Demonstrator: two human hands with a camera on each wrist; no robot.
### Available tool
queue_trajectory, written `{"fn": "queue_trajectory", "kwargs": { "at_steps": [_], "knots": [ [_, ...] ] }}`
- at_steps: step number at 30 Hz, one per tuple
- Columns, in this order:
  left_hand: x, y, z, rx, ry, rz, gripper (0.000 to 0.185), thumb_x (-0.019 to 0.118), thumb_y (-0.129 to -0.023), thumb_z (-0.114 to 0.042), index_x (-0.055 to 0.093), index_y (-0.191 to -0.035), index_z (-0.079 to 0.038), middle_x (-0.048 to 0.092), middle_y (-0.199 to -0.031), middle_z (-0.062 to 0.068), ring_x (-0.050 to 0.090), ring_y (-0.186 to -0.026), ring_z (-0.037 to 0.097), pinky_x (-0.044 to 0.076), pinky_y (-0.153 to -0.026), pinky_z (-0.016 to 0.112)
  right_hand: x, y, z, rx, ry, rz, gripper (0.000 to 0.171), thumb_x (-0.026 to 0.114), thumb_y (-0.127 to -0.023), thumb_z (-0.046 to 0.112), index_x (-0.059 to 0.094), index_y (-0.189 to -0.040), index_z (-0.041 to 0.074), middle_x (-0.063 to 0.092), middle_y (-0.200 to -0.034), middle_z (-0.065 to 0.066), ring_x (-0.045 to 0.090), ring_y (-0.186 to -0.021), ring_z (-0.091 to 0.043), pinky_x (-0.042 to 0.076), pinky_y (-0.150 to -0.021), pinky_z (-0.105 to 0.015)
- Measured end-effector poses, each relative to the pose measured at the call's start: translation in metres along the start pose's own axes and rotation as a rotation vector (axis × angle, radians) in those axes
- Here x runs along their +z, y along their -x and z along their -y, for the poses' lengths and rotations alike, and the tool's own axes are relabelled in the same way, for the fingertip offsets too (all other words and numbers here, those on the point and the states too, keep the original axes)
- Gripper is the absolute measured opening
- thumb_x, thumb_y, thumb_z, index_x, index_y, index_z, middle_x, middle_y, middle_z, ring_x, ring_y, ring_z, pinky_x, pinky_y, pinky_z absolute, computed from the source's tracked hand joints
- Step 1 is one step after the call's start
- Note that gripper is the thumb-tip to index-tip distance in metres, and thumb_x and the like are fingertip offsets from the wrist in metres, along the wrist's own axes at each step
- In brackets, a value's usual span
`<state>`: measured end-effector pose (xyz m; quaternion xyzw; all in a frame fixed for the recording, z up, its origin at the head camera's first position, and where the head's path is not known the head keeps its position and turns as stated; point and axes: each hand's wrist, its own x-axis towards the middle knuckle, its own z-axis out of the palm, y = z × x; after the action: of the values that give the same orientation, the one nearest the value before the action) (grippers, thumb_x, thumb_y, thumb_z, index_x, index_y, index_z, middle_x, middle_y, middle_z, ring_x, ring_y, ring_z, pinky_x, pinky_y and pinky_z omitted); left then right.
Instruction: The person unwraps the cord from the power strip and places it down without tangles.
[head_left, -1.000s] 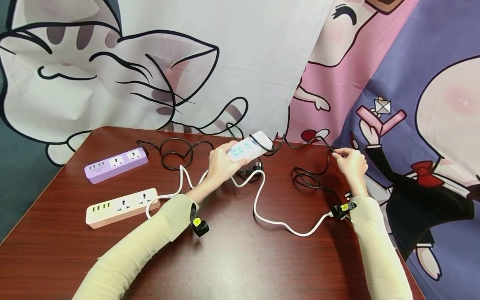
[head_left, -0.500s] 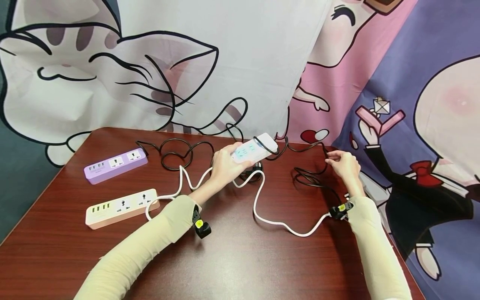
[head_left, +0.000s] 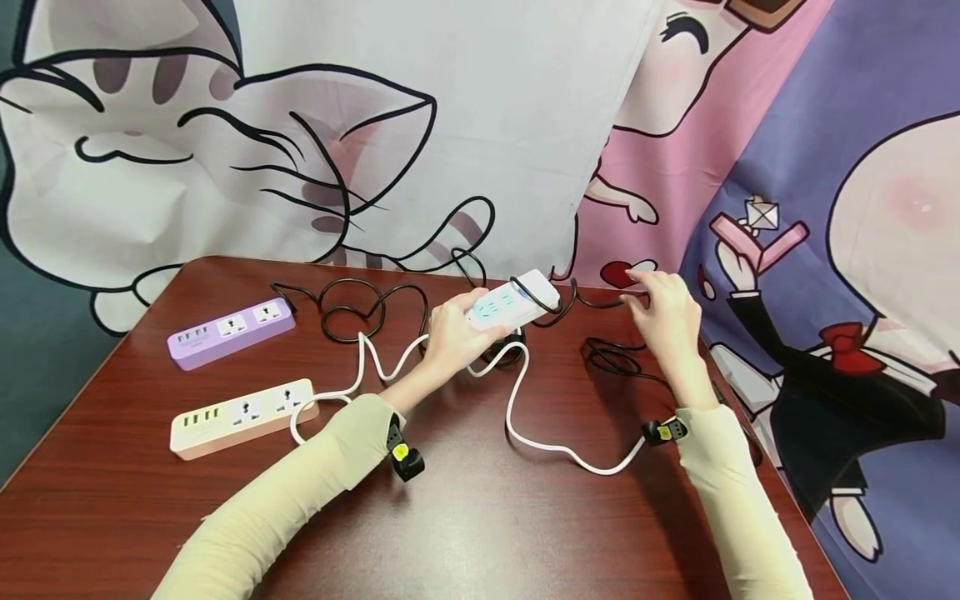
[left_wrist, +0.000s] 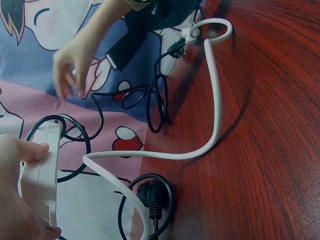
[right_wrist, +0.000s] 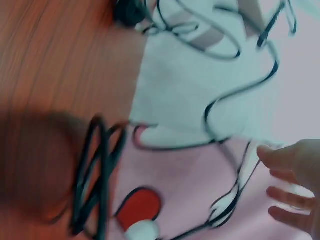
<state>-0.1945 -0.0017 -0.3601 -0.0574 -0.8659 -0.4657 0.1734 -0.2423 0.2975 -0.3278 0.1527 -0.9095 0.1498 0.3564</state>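
Note:
My left hand (head_left: 453, 333) grips a white power strip (head_left: 517, 302) by its near end, thumb along one side, and holds it tilted over the back of the table. Around the strip's far end wraps a black cable (left_wrist: 90, 145), which runs on to the right. In the head view my right hand (head_left: 667, 321) hovers beside that cable with thumb and fingers parted. The right wrist view shows these fingers (right_wrist: 287, 197) spread and nothing pinched, the cable passing to their left. Below lies a loose black coil (head_left: 615, 360) of cable on the table.
A purple power strip (head_left: 228, 333) and a cream one (head_left: 243, 418) lie at the left. The white cord (head_left: 551, 447) crosses the table towards the right forearm. A black plug (left_wrist: 151, 194) lies under the held strip. Printed cloth (head_left: 510, 125) hangs behind the table.
My right hand has let go of the black cable, moving left and up towards the white strip. My left hand has shifted slightly right with the strip.

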Motion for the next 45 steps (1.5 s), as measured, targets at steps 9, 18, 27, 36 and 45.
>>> {"fn": "queue_trajectory", "kwargs": {
  "at_steps": [9, 18, 27, 36, 45],
  "knots": [
    [0.001, 0.001, -0.001, -0.002, 0.002, -0.001, 0.062, 0.084, -0.067, -0.033, 0.066, -0.122, -0.013, 0.07, -0.116, 0.006, 0.065, -0.096, 0.025, 0.046, -0.081, 0.041, 0.004, 0.0, 0.038, -0.484, -0.106, -0.017, 0.03, 0.079, -0.073, 0.009, 0.074, -0.103, 0.008, 0.071, -0.097, -0.009, 0.059, -0.091, -0.029, 0.046, -0.077, -0.043],
    [0.001, 0.005, 0.0, 0.0, 0.017, -0.002, 0.062, 0.084, -0.066, -0.034, 0.066, -0.122, -0.013, 0.07, -0.116, 0.006, 0.065, -0.095, 0.025, 0.044, -0.082, 0.041, 0.01, 0.011, 0.039, -0.548, -0.123, 0.07, 0.014, 0.076, -0.077, 0.01, 0.074, -0.09, 0.006, 0.07, -0.093, -0.007, 0.06, -0.093, -0.025, 0.049, -0.083, -0.037],
    [-0.001, 0.004, 0.001, 0.02, 0.045, -0.016, 0.061, 0.085, -0.066, -0.033, 0.067, -0.121, -0.013, 0.072, -0.112, 0.006, 0.065, -0.09, 0.024, 0.046, -0.074, 0.038, 0.012, 0.012, 0.027, -0.468, -0.087, 0.159, 0.012, 0.073, -0.078, 0.004, 0.065, -0.088, 0.005, 0.069, -0.086, -0.01, 0.064, -0.084, -0.025, 0.053, -0.071, -0.041],
    [-0.002, 0.003, -0.002, 0.0, 0.046, 0.005, 0.062, 0.084, -0.066, -0.031, 0.066, -0.123, -0.012, 0.071, -0.114, 0.006, 0.065, -0.093, 0.024, 0.047, -0.077, 0.038, 0.01, 0.004, 0.013, -0.357, 0.008, 0.125, 0.011, 0.068, -0.081, 0.002, 0.057, -0.081, 0.006, 0.061, -0.069, -0.01, 0.057, -0.059, -0.029, 0.044, -0.049, -0.042],
    [-0.003, -0.002, -0.003, 0.005, -0.007, 0.021, 0.065, 0.084, -0.067, -0.035, 0.065, -0.124, -0.013, 0.07, -0.116, 0.006, 0.066, -0.091, 0.024, 0.047, -0.075, 0.038, -0.003, -0.002, 0.0, -0.215, 0.053, 0.037, 0.01, 0.067, -0.079, -0.001, 0.06, -0.079, 0.006, 0.064, -0.07, -0.012, 0.06, -0.062, -0.033, 0.046, -0.052, -0.047]
  ]
}}
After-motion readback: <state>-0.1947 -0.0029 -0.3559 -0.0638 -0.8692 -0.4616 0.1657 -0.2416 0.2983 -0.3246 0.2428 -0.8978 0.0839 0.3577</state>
